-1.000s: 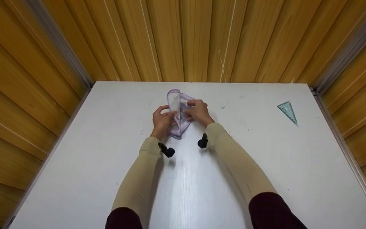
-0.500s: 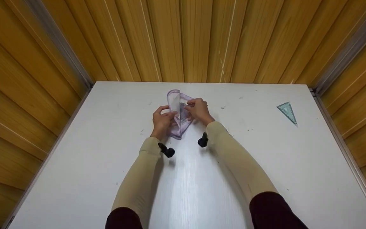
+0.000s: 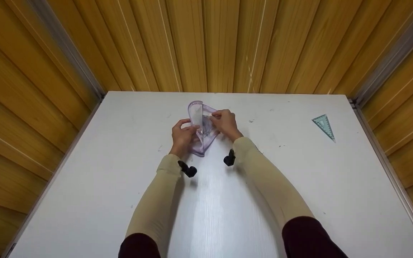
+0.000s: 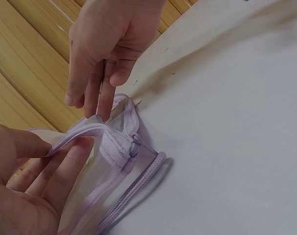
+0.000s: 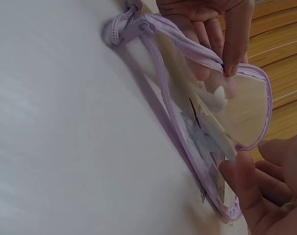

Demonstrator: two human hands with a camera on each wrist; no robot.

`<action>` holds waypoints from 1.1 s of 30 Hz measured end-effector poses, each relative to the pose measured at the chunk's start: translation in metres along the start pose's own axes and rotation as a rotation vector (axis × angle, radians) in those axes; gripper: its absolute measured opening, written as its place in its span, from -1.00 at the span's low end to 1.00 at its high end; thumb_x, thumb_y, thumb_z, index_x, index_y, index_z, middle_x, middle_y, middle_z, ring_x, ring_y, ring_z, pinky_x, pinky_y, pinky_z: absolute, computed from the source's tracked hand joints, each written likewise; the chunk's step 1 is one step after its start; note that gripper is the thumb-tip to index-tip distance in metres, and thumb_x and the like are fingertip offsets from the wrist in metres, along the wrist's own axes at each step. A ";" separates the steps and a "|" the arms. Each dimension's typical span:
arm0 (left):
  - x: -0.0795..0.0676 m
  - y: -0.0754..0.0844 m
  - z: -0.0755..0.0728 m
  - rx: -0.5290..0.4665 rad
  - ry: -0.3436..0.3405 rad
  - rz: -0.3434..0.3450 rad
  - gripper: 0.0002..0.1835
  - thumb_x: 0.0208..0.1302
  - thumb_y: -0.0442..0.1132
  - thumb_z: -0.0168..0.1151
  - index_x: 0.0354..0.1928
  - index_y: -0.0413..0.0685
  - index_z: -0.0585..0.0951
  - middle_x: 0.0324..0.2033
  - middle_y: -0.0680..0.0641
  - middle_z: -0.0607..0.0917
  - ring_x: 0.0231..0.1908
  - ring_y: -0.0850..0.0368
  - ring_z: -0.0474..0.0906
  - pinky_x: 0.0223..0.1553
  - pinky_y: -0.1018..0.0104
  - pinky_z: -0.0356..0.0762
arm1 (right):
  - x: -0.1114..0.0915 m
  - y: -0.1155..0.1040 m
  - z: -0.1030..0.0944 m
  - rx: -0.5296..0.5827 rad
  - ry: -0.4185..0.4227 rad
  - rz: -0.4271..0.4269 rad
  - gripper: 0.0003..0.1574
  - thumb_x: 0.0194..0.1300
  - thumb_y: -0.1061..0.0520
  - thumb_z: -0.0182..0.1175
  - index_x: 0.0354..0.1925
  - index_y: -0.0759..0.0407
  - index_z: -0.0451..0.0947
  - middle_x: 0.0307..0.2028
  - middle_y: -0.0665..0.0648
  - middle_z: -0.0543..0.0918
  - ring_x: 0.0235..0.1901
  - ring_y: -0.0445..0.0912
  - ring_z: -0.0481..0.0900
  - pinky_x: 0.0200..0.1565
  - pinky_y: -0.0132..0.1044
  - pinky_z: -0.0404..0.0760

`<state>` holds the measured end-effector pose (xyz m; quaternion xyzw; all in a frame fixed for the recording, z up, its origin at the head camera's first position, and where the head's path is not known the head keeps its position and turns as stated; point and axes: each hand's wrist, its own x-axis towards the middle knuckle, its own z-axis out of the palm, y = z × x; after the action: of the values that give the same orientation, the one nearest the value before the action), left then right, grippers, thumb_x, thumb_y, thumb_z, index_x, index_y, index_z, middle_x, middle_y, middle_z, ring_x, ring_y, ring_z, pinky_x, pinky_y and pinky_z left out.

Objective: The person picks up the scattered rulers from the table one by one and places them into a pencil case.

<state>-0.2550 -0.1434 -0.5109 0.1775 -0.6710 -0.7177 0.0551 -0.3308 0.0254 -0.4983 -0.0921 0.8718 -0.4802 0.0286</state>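
Note:
A see-through mesh zip pouch (image 3: 196, 116) with lilac edging lies unzipped near the table's back edge, its mouth spread. My left hand (image 3: 182, 138) pinches one lilac rim between thumb and fingers, which shows up close in the left wrist view. Over the opposite side is my right hand (image 3: 225, 123), its fingertips at the mouth and partly over the far rim. Its fingers point down into the pouch in the left wrist view. Inside the pouch, the right wrist view shows a pale bluish-grey item (image 5: 204, 139) and a small white pointed piece (image 5: 216, 99).
A teal triangular set square (image 3: 324, 126) lies to the right on the white table (image 3: 292, 172). Yellow wood-patterned panels (image 3: 221, 46) stand behind the table and at both sides.
My right fingers have drawn back slightly from the pouch's middle, and more of the grey contents shows. The left hand and the pouch hold nearly still.

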 end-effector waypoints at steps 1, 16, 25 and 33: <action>0.000 0.000 0.000 0.000 -0.002 0.001 -0.47 0.31 -0.35 0.40 0.30 -0.19 0.51 -0.18 -0.21 0.79 -0.32 0.04 0.75 -0.38 0.23 0.73 | 0.000 0.000 0.000 0.003 0.001 0.001 -0.65 0.42 0.08 0.31 0.07 0.24 0.72 -0.08 0.17 0.78 -0.22 -0.10 0.69 -0.27 -0.29 0.66; -0.001 -0.001 0.001 -0.019 -0.007 0.014 -0.52 0.36 -0.37 0.35 0.28 -0.21 0.51 -0.19 -0.21 0.79 -0.29 0.01 0.77 -0.35 0.22 0.75 | 0.000 0.002 -0.002 -0.024 0.032 -0.044 -0.69 0.40 0.09 0.33 0.00 0.25 0.75 -0.08 0.20 0.79 -0.06 0.00 0.72 -0.02 -0.17 0.68; 0.000 -0.002 0.001 -0.011 -0.010 0.033 -0.50 0.34 -0.38 0.36 0.29 -0.23 0.51 -0.19 -0.23 0.78 -0.33 0.03 0.76 -0.39 0.24 0.74 | 0.000 0.003 -0.004 -0.001 0.020 -0.044 -0.67 0.39 0.08 0.34 0.01 0.24 0.74 -0.08 0.19 0.78 -0.07 -0.01 0.72 -0.02 -0.17 0.69; 0.001 -0.002 -0.001 -0.023 -0.019 0.019 -0.50 0.34 -0.38 0.36 0.29 -0.21 0.51 -0.18 -0.24 0.79 -0.31 0.01 0.77 -0.36 0.20 0.75 | -0.001 0.006 -0.005 0.054 0.033 -0.098 -0.58 0.38 0.09 0.35 0.12 0.28 0.68 -0.04 0.19 0.78 -0.03 0.01 0.73 -0.03 -0.17 0.71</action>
<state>-0.2555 -0.1444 -0.5126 0.1636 -0.6648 -0.7266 0.0577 -0.3317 0.0330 -0.5009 -0.1261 0.8533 -0.5059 -0.0069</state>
